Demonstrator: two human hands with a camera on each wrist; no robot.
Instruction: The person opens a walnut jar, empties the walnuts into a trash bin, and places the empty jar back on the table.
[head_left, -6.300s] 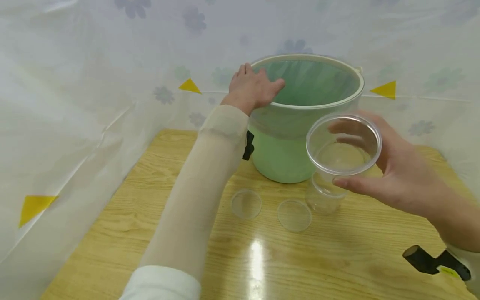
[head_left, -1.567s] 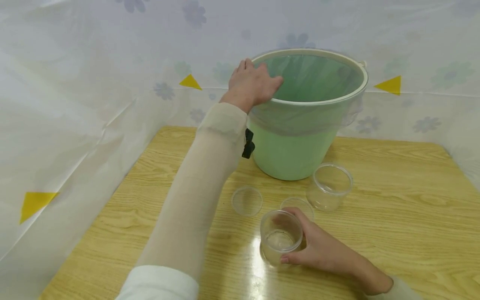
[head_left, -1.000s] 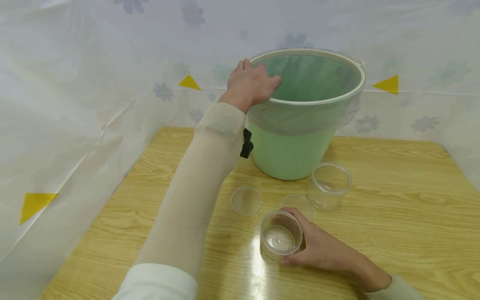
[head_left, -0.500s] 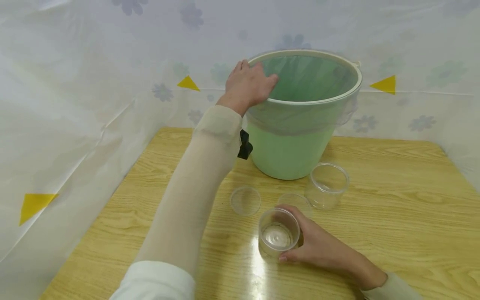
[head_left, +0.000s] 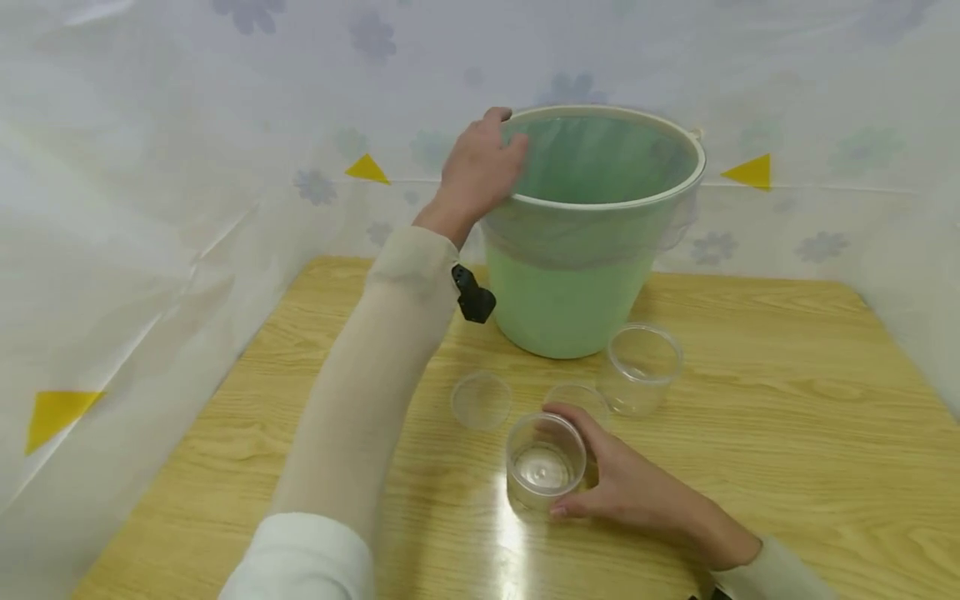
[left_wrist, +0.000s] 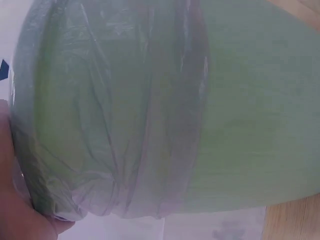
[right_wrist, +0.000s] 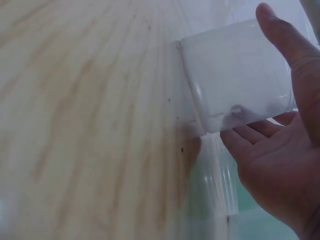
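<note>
My right hand (head_left: 622, 492) is down on the counter (head_left: 787, 433). Its fingers (right_wrist: 245, 142) and thumb curl round a small clear cup (head_left: 545, 462). The cup stands up straight with its open mouth on top. It sits on the wood, right in front of me. In the right wrist view my thumb lies along one side of the cup and my fingers wrap the other side, so I pinch it between them.

Just behind the cup, almost under my fingers, lies a flat clear lid (head_left: 576, 398). A second clear lid (head_left: 481, 400) lies a bit to the left of it. A bigger clear cup (head_left: 643, 369) stands to the right, near the lids. It is empty and open on top.

My left hand (head_left: 476, 171) is far up and away from the small cup. Its fingers curl over the near left edge of the green bucket (head_left: 570, 300) and hold the rim. A thin plastic bag (left_wrist: 125, 150) lines the bucket and folds down over the outside.

The bucket stands behind the cups, at the back of the counter. So the bucket's open mouth is up and away from the cup that I hold. My right hand is the one close to the cup and the lids.
</note>
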